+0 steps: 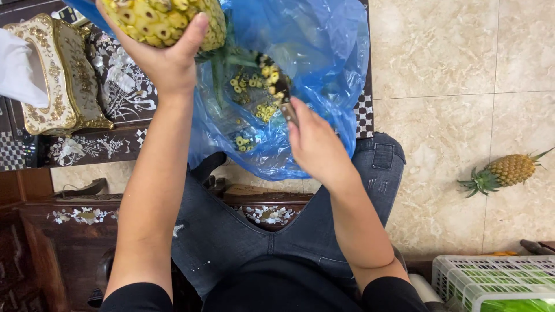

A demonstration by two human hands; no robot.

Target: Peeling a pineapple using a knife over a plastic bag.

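My left hand (165, 55) grips a partly peeled yellow pineapple (167, 20) at the top of the view, held over a blue plastic bag (324, 63). My right hand (312, 141) holds a knife (277, 86) whose blade, coated with pineapple bits, points up toward the fruit. Peel scraps and small yellow pieces (254, 107) lie inside the bag. The bag hangs off the edge of a dark inlaid table (115, 92), above my knees in blue jeans (231, 231).
An ornate cream and gold tissue box (58, 75) sits on the table at left. A whole pineapple (503, 172) lies on the beige tiled floor at right. A white plastic crate (491, 280) is at the bottom right corner.
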